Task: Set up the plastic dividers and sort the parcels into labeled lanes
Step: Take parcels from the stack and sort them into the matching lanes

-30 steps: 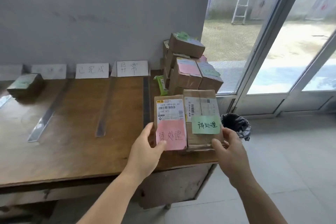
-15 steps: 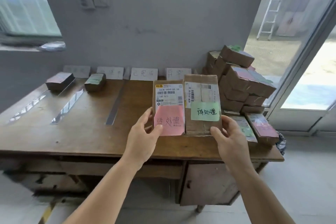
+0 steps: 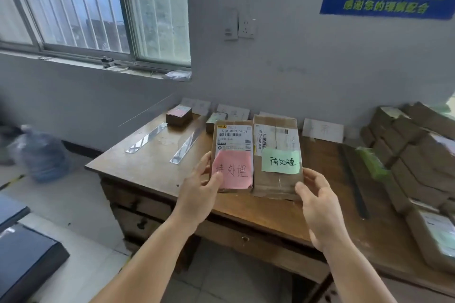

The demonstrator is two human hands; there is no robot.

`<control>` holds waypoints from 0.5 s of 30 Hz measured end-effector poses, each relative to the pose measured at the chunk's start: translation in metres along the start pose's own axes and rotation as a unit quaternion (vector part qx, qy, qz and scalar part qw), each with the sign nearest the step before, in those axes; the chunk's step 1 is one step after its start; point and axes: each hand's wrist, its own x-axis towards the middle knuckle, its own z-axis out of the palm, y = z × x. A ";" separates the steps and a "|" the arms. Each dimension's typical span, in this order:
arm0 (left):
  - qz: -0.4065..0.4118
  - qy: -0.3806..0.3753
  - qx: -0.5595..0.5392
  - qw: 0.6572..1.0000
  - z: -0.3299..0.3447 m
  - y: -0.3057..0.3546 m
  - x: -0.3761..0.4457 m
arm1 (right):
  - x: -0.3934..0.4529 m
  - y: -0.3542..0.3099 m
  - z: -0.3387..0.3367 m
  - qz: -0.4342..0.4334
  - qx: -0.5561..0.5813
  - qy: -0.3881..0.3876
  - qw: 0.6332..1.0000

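Note:
My left hand [image 3: 199,189] grips the lower left corner of a cardboard parcel with a pink note [image 3: 232,155], thumb on the note. My right hand [image 3: 317,202] holds the lower right corner of a second parcel with a green note [image 3: 277,155]. Both parcels are lifted side by side above the wooden table [image 3: 152,172]. Two clear plastic dividers [image 3: 147,140] lie on the table's left part, and a dark strip [image 3: 354,179] lies at the right. Paper lane labels [image 3: 322,130] lean against the wall. Two small parcels [image 3: 179,115] sit in the far left lanes.
A tall pile of cardboard parcels [image 3: 418,155] fills the table's right end. A blue bag [image 3: 41,155] stands on the floor at the left, and a dark case [image 3: 24,263] lies at the lower left. A barred window [image 3: 93,7] is above.
The view has swung left and up, so the pile now sits at the far right. Both hands still hold the two parcels, which have moved left along the table.

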 end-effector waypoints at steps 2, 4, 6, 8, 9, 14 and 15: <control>-0.004 0.013 -0.017 1.000 -0.021 -0.006 0.008 | 0.007 -0.003 0.023 -0.003 0.001 -0.024 1.000; -0.007 0.027 -0.031 0.999 -0.042 -0.012 0.018 | 0.016 -0.005 0.048 -0.013 0.002 -0.048 0.999; -0.013 0.049 -0.043 0.998 -0.064 -0.018 0.029 | 0.025 -0.006 0.076 -0.022 0.003 -0.068 0.997; -0.014 0.070 -0.041 0.997 -0.084 -0.025 0.043 | 0.036 -0.006 0.104 -0.026 0.009 -0.081 0.996; -0.015 0.080 -0.037 0.996 -0.094 -0.029 0.051 | 0.042 -0.005 0.118 -0.027 0.011 -0.088 0.996; -0.042 0.103 -0.040 0.993 -0.140 -0.051 0.104 | 0.083 -0.003 0.189 -0.023 0.031 -0.111 0.993; -0.047 0.104 -0.046 0.992 -0.148 -0.054 0.118 | 0.093 -0.004 0.202 -0.021 0.035 -0.111 0.993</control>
